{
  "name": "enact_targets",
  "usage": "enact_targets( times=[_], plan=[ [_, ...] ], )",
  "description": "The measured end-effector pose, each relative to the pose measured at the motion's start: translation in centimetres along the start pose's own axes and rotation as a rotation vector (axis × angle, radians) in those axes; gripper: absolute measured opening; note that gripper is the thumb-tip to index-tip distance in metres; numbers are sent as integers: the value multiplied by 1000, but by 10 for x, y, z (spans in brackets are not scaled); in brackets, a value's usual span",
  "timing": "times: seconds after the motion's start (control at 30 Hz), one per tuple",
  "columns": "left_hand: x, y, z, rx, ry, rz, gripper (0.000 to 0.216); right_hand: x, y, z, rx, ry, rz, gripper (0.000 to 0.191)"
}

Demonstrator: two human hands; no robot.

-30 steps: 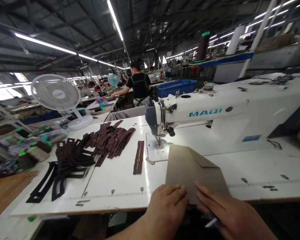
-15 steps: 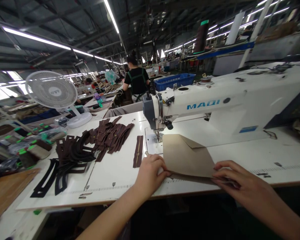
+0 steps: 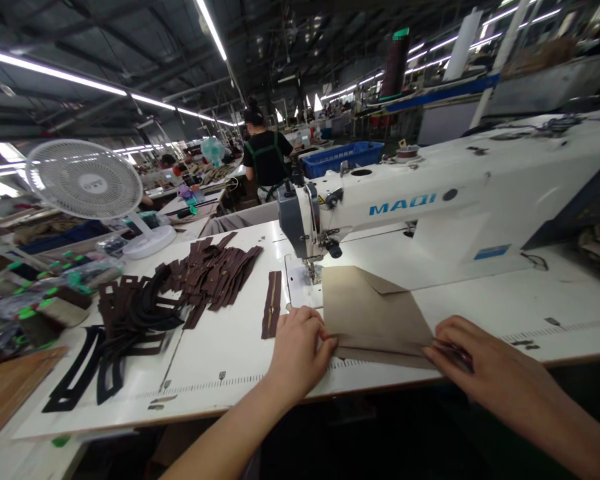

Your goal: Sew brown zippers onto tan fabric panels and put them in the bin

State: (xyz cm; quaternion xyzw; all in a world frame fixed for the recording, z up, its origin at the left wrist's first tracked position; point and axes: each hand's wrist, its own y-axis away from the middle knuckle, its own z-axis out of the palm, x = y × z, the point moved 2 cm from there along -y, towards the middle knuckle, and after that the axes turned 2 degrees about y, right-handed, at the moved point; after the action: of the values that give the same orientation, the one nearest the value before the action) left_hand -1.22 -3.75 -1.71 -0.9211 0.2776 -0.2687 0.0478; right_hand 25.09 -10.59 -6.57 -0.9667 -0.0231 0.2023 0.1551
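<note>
A beige fabric panel (image 3: 375, 313) lies on the white sewing table, just right of the needle area of a sewing machine (image 3: 405, 207). Its near edge is folded into a narrow strip. My left hand (image 3: 300, 347) pinches the panel's near left corner between thumb and fingers. At the near right corner my right hand (image 3: 465, 350) is closed on the fabric, and something small and dark, which I cannot make out, shows in its fingers. A brown zipper piece (image 3: 271, 305) lies flat left of the needle plate, close to my left hand.
Brown zipper pieces (image 3: 225, 273) are heaped on the left, beside black and brown cut strips (image 3: 130, 320). Further left stand a white fan (image 3: 87, 180) and thread cones (image 3: 63, 310). A person (image 3: 267, 157) sits beyond the machine near a blue basket (image 3: 345, 159).
The panel's near edge now lies folded as a flat strip, where it was lifted before. Both hands stay at its corners. The whole view has shifted slightly.
</note>
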Motion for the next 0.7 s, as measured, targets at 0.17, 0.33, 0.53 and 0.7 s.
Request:
enact_targets(
  times=[0.17,0.33,0.53,0.7],
  plan=[
    [3,1,5,26,-18,97,17,1,-3,-1,-28,-62,-40,20],
    [6,3,10,66,-184,385,21,-1,5,-4,1,-38,-86,21],
    [8,-16,9,-27,-433,398,23,-37,36,9,190,154,-239,36],
    [16,-40,22,-64,-429,266,46,-59,57,30,245,252,-404,51]
  ],
)
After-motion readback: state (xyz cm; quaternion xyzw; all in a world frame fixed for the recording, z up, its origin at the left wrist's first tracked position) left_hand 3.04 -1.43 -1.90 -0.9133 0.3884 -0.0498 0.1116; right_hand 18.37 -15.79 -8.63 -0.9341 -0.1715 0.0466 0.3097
